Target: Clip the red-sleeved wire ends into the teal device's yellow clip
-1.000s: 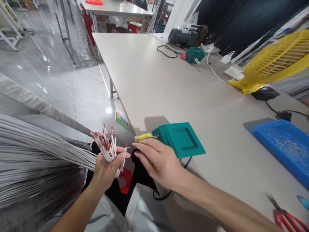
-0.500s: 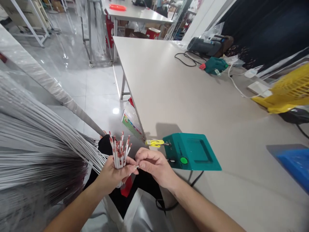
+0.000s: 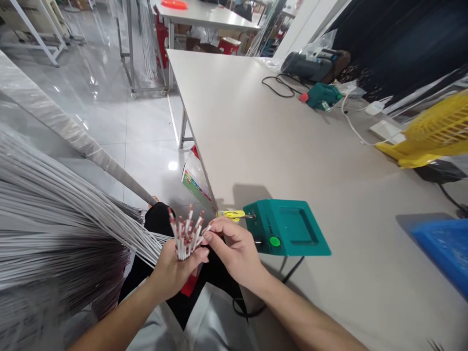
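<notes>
A bundle of white cables with reddish-brown tips (image 3: 185,241) stands upright in my left hand (image 3: 171,273), whose fingers and thumb are wrapped round it. My right hand (image 3: 234,248) is beside the bundle, thumb and forefinger pinching one reddish-tipped cable end (image 3: 207,228) at its right side. Long grey-white cables (image 3: 127,224) run from the left towards my left hand. Just right of my right hand, a green device (image 3: 288,227) with a bright green button lies on the table. A yellow clip (image 3: 231,214) sits at its left side.
The pale table (image 3: 256,131) stretches ahead and right. On it are a blue tray (image 3: 444,248), a yellow fan (image 3: 435,131), a smaller green device (image 3: 323,96) and black and white cords. A plastic-wrapped bar (image 3: 80,141) slants across the left. A box (image 3: 197,183) stands beside the table edge.
My right hand has lifted slightly, bringing the pinched cable end up beside the bundle tips. The bundle's tips have spread and tilted somewhat. The whole view has shifted slightly.
</notes>
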{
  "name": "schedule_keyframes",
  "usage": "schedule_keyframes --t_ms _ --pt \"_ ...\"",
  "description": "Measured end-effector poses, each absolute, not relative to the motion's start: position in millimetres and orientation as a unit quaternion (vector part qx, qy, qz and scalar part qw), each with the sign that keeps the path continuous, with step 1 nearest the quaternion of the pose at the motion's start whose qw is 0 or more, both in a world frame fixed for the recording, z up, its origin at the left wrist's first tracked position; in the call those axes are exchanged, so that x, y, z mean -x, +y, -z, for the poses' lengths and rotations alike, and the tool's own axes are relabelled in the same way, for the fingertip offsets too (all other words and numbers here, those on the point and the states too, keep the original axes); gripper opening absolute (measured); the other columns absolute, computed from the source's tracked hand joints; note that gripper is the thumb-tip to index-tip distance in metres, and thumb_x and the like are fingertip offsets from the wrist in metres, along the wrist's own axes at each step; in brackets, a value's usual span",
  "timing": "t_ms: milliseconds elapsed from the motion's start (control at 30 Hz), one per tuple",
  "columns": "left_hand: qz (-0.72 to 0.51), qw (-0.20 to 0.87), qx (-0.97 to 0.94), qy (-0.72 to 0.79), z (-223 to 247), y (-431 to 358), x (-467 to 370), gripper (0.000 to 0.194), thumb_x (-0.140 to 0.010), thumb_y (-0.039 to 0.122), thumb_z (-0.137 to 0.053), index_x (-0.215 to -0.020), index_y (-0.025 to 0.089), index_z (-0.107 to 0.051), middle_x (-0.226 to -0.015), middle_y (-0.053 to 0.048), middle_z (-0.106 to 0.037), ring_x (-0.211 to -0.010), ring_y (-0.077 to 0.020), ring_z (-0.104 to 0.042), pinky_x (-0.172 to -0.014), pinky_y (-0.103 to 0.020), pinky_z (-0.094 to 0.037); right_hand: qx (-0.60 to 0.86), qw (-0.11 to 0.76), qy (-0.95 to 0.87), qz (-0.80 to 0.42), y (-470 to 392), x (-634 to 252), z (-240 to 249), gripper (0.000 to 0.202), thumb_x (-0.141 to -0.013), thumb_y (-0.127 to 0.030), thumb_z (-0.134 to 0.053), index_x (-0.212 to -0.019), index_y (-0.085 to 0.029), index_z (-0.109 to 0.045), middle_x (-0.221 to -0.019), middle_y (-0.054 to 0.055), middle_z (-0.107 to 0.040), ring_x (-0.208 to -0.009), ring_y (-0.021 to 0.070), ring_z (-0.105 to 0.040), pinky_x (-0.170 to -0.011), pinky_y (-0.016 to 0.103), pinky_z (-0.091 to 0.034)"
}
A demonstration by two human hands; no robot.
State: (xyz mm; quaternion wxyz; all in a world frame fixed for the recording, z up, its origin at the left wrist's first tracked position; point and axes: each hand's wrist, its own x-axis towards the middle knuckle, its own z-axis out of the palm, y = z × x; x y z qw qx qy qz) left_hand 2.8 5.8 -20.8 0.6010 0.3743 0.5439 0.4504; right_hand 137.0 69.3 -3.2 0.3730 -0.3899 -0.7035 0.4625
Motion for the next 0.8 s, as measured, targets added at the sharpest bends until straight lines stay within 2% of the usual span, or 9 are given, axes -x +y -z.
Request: schedule_keyframes --t_ms 100,200,267,333,400,467,633,800 --pt "-0.516 0.575 -0.297 0.561 23.3 5.4 -5.1 0.020 -0.076 0.035 -0.061 -0.077 0.015 -0.066 -0.063 -0.003 -0.067 -0.053 -0.0130 -0.060 -0.055 -0.025 -0.047 0.388 0.380 -0.694 -0.472 68.5 -140.4 6.6 0.013 -0.082 -0.023 -0.053 -0.070 -0.019 -0.055 -0.071 0.002 -0.057 -0.067 0.0134 -0.054 -0.064 0.027 -0.045" --pt "-0.601 0.538 -0.159 0.569 25.9 8.1 -6.3 0.020 -0.071 0.033 -0.067 -0.077 0.014 -0.066 -0.068 -0.004 -0.071 -0.064 -0.0156 -0.066 -0.068 -0.028 -0.051 0.378 0.390 -0.701 -0.463 67.4 -142.2 6.0 0.012 -0.083 -0.023 -0.051 -0.072 -0.019 -0.054 -0.074 0.003 -0.057 -0.071 0.0142 -0.054 -0.067 0.028 -0.045" --pt "-0.636 0.523 -0.084 0.562 26.2 10.9 -5.0 0.020 -0.069 0.032 -0.069 -0.077 0.015 -0.066 -0.065 -0.002 -0.070 -0.062 -0.0142 -0.065 -0.065 -0.026 -0.051 0.379 0.396 -0.707 -0.448 66.9 -142.5 4.3 0.011 -0.083 -0.021 -0.050 -0.073 -0.019 -0.053 -0.075 0.002 -0.056 -0.072 0.0142 -0.053 -0.067 0.028 -0.045" --pt "-0.655 0.513 -0.060 0.551 25.4 12.8 -2.5 0.020 -0.069 0.032 -0.069 -0.080 0.015 -0.066 -0.060 0.000 -0.068 -0.051 -0.0097 -0.060 -0.053 -0.021 -0.047 0.379 0.391 -0.719 -0.432 66.6 -142.1 3.2 0.010 -0.084 -0.019 -0.049 -0.074 -0.019 -0.053 -0.076 0.002 -0.056 -0.073 0.0139 -0.053 -0.069 0.028 -0.044" --pt "-0.654 0.511 -0.090 0.551 23.9 12.4 -0.7 0.020 -0.070 0.032 -0.067 -0.082 0.015 -0.066 -0.059 0.001 -0.066 -0.040 -0.0048 -0.049 -0.040 -0.017 -0.038 0.375 0.371 -0.736 -0.424 66.2 -141.0 3.6 0.011 -0.084 -0.017 -0.049 -0.074 -0.019 -0.053 -0.076 0.003 -0.056 -0.073 0.0134 -0.053 -0.069 0.027 -0.044" --pt "-0.625 0.511 -0.162 0.567 21.6 10.0 -1.0 0.021 -0.072 0.033 -0.065 -0.083 0.015 -0.067 -0.057 0.002 -0.062 -0.037 -0.0037 -0.042 -0.037 -0.017 -0.032 0.365 0.341 -0.754 -0.426 65.4 -139.5 5.1 0.011 -0.084 -0.016 -0.049 -0.074 -0.018 -0.053 -0.075 0.003 -0.056 -0.071 0.0131 -0.053 -0.066 0.026 -0.044" --pt "-0.513 0.494 -0.333 0.618 14.7 7.1 -7.6 0.026 -0.075 0.031 -0.061 -0.093 0.015 -0.069 -0.045 0.005 -0.047 -0.044 -0.0083 -0.043 -0.043 -0.020 -0.036 0.316 0.322 -0.782 -0.430 63.2 -138.3 7.9 0.015 -0.084 -0.012 -0.045 -0.087 -0.018 -0.058 -0.086 0.007 -0.058 -0.079 0.0148 -0.056 -0.069 0.028 -0.047" --pt "-0.470 0.493 -0.365 0.634 13.3 10.9 -7.9 0.021 -0.075 0.031 -0.059 -0.080 0.014 -0.071 -0.048 0.003 -0.048 -0.042 -0.0082 -0.039 -0.039 -0.021 -0.031 0.322 0.376 -0.753 -0.433 66.0 -141.0 10.1 0.010 -0.080 -0.013 -0.053 -0.080 -0.019 -0.060 -0.076 0.003 -0.059 -0.069 0.0129 -0.056 -0.063 0.025 -0.047"
